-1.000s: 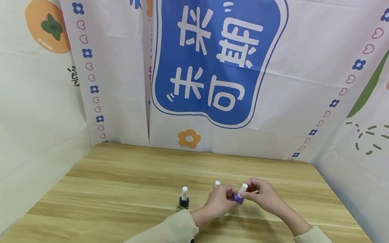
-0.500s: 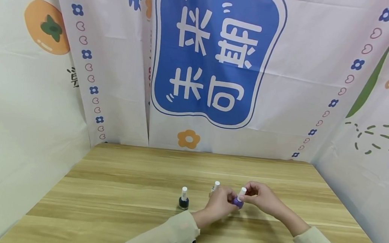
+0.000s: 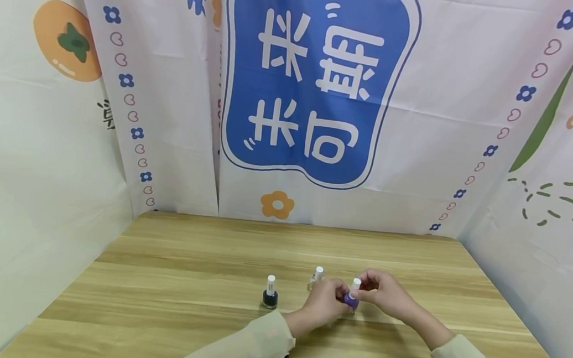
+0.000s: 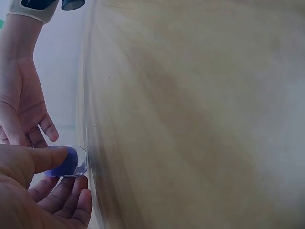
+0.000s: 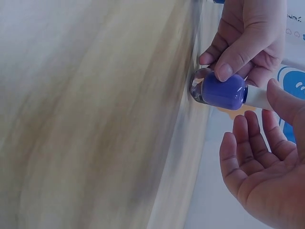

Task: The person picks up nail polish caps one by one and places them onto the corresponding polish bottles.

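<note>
A purple nail polish bottle (image 3: 351,301) is between both hands, its white cap (image 5: 258,97) pointing up with a slight tilt. My left hand (image 3: 324,302) pinches the glass body between thumb and fingers. The thumb and a finger of my right hand (image 3: 386,294) hold the cap, while its other fingers curl loosely in the right wrist view. The bottle's clear base is close to the tabletop; I cannot tell whether it touches. Behind my left hand stands a nail polish bottle with a clear body and white cap (image 3: 319,273), partly hidden.
A dark nail polish bottle (image 3: 270,299) with a white cap stands upright left of my left hand. The wood-grain table (image 3: 184,283) ends at a printed cloth backdrop (image 3: 417,171), with pale walls at both sides.
Both hands have lowered the purple nail polish bottle slightly toward the table, and it stands a bit more upright. More of the clear bottle behind my left hand shows.
</note>
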The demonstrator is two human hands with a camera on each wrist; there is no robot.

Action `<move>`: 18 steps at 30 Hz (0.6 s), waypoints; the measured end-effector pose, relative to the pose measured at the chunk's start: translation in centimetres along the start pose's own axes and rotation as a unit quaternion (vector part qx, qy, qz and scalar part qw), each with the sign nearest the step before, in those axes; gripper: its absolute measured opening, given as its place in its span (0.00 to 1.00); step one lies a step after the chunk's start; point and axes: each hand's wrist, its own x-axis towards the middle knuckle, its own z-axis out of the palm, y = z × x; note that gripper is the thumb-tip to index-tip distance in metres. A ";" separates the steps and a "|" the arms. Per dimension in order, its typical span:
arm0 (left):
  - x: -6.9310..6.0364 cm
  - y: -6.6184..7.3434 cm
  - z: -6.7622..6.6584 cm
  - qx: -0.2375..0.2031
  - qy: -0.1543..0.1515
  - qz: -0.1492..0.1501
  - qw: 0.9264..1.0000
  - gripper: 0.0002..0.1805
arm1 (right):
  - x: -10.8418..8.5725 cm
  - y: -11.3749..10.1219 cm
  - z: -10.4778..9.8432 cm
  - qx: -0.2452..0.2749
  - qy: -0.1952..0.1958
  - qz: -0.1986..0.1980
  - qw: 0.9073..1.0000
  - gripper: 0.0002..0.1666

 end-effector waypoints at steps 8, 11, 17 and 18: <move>0.0 -0.1 0.1 0.002 -0.003 -0.004 1.000 0.10 | -0.1 0.1 0.1 0.007 -0.006 0.000 1.000 0.15; 0.0 -0.1 0.1 0.002 -0.004 -0.004 1.000 0.10 | -0.1 0.1 0.1 0.008 -0.006 0.000 1.000 0.14; 0.0 0.1 0.0 0.001 -0.006 -0.010 1.000 0.10 | -0.2 0.0 0.2 0.009 -0.006 0.005 1.000 0.15; 0.0 0.1 0.0 0.001 -0.006 -0.011 1.000 0.10 | -0.2 0.0 0.2 0.008 -0.006 0.005 1.000 0.15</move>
